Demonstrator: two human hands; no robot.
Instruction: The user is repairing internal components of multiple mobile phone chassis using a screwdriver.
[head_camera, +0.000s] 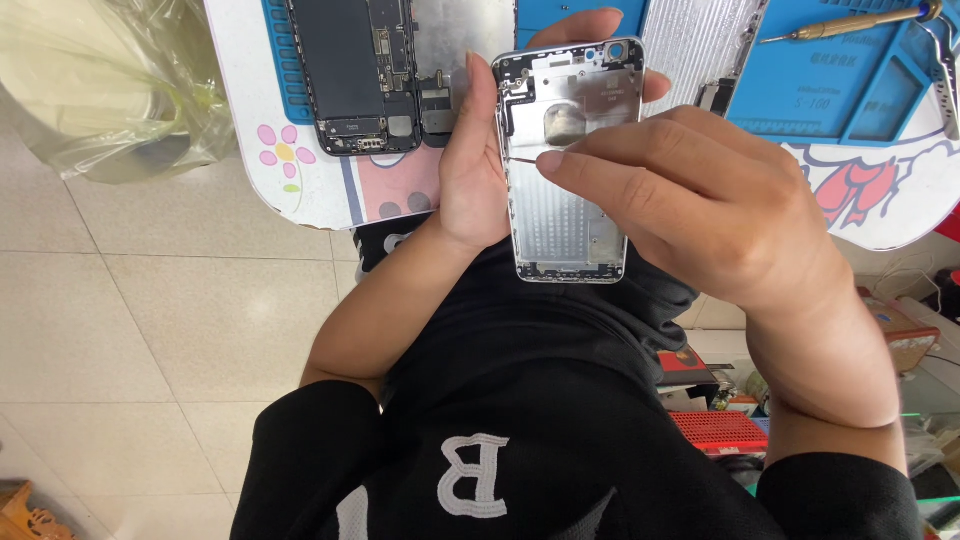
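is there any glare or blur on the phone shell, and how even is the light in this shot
Head view: soft, even daylight with no hard shadows; the silver phone housing shows a mild bright sheen near its upper middle, not blown out; the left hand and right hand are sharp, without motion blur; the blue mat and table edge curve somewhat, suggesting wide-angle distortion; the plastic bag looks brightly lit.

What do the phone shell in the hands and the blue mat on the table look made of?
Phone shell: looks like metal, probably aluminium, with a silvery matte inside, machined ridges and thin rigid walls. The left hand grips its edge and the right hand works inside it with a thin tool.
Blue mat: likely silicone or soft rubber, matte, with moulded compartments and rounded raised ribs. Cannot confirm from look alone.
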